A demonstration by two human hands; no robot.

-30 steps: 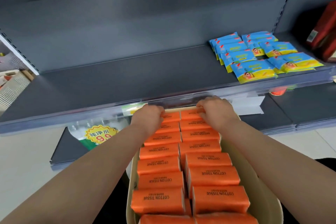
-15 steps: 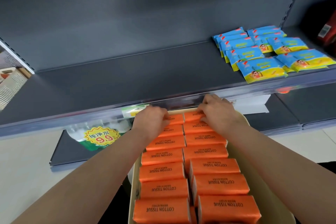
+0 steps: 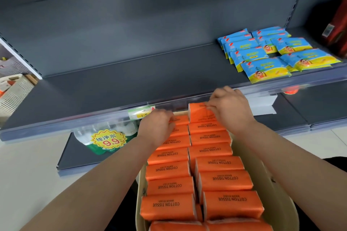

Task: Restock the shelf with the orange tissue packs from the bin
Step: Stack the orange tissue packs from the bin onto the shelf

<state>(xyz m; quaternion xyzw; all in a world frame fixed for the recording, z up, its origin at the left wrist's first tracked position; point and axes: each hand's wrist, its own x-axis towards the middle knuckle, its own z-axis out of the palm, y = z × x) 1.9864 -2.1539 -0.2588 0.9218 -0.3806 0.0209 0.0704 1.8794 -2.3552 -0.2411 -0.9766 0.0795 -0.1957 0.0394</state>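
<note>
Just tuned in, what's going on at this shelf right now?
A person is working at the far end of a bin full of orange tissue packs. The right hand grips the right row's end pack, which is tilted up above its neighbours. The left hand curls over the left row's last pack, which lies flat. The grey shelf holds only blue packs at its right; no orange pack is on it yet.

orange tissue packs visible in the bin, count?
16 orange tissue packs: eight in the bin's left column, eight in the right, the farthest pack gripped by the right hand. Lower layers may hide more.
</note>
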